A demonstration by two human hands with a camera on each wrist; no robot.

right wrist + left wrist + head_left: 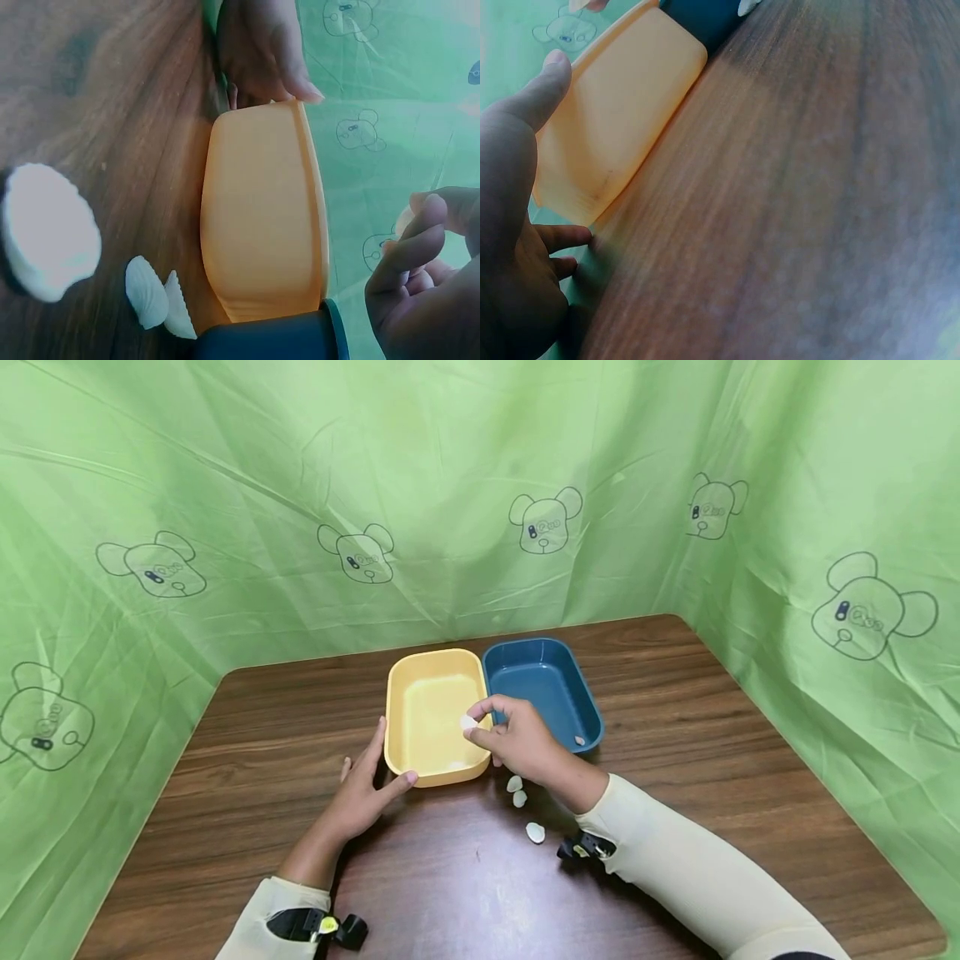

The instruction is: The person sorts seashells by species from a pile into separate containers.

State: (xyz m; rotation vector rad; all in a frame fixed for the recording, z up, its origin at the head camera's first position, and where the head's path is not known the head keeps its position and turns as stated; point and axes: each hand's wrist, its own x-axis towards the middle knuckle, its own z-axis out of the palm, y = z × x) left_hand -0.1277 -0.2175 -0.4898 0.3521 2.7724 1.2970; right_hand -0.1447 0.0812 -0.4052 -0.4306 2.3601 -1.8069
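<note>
Fingertips of my right hand (pixel 517 739) pinch a small white seashell (pixel 468 722) in a closed grip, above the right edge of the yellow rectangular plastic tray (pixel 420 770). My left hand (pixel 365 789) lies open, fingers straight against that tray's near left corner. A dark blue rectangular plastic tray (pixel 577 693) sits touching the yellow one. Three more white shells (pixel 535 832) lie on the brown wooden tabletop (pixel 750 793) near my right wrist.

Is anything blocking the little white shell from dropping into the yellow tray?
Nothing visible does. The right hand pinches the shell above the yellow tray, just inside its right rim; the tray below looks open.
</note>
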